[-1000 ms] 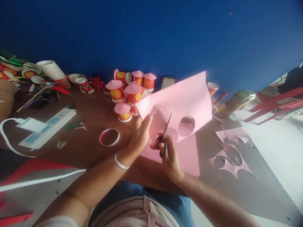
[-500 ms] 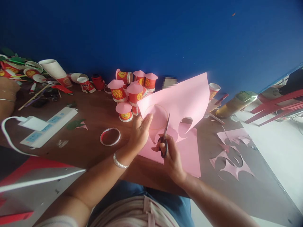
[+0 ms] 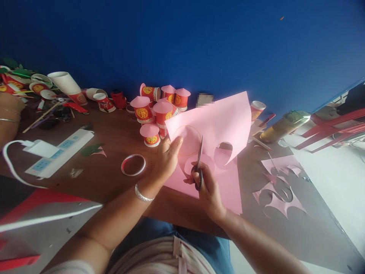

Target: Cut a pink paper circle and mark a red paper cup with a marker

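A plain blue wall (image 3: 182, 42) rises behind the brown wooden table (image 3: 105, 152), and I can see both bare hands at work over its near side. The left hand (image 3: 169, 158) is mostly closed, thumb on top, pinching the near left part of a large pink paper sheet (image 3: 225, 110). That grip probably steadies the sheet and lifts it off the tabletop, leaving room for a blade underneath; its far side curls upward, unsupported. The right hand (image 3: 209, 186) is curled around the black handles of a pair of metal-bladed scissors (image 3: 200, 148), the blades pointing up and away and looking nearly closed. They sit just beside a circle drawn on the sheet, presumably so the tips can meet that line. Below lies more flat pink paper (image 3: 228, 190).

Close beyond the left hand, red paper cups with gold prints and pink cone tops (image 3: 142, 113) stand clustered; the sheet's corner comes near them and could knock one. A round white-rimmed ring (image 3: 132, 175) and a white power strip (image 3: 61, 152) lie to the left. Pink offcuts (image 3: 281, 205) are scattered on the right, seemingly out of the hands' way. Another person's arm (image 3: 8, 121) shows at the left edge.
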Demonstrator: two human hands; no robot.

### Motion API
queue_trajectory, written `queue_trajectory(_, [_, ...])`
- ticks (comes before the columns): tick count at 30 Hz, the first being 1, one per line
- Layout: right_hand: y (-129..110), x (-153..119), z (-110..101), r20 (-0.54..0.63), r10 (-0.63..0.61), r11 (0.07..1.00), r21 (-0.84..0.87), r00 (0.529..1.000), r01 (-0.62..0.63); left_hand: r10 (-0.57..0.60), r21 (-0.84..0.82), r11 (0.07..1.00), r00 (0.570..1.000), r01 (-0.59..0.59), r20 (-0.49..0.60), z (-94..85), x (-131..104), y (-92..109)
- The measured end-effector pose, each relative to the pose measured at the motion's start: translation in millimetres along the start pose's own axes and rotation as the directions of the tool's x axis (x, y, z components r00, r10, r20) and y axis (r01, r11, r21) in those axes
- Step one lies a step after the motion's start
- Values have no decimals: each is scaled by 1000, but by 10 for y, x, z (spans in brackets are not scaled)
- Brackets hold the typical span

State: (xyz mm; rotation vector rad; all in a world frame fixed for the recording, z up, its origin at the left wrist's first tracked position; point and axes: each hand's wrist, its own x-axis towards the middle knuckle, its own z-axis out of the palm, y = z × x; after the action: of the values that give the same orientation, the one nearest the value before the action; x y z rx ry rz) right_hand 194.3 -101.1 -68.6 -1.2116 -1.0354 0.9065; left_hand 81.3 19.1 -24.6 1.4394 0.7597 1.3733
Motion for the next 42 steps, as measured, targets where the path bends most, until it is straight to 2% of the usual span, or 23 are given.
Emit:
queue_trajectory(6, [-42, 7, -15, 11, 12, 1000, -16, 1000, -12, 8, -20, 1000, 1000, -8, -3, -22, 29, -51])
queue_trajectory(11, [-63, 13, -32, 27, 38, 999, -14, 999, -38, -48, -24, 999, 999, 48, 12, -61, 59, -29])
queue_trajectory(19, [-96, 25, -49, 18, 56, 998, -36, 998, -55, -33, -57, 998, 997, 36, 65, -118, 98, -31])
queue_trajectory(28, [-85, 12, -32, 14, 36, 999, -12, 999, -36, -13, -51, 999, 999, 16, 45, -97, 99, -20])
queue_trajectory(42, [-123, 19, -65, 37, 65, 998, -9, 997, -64, -95, -33, 995, 994, 97, 49, -155, 131, 37])
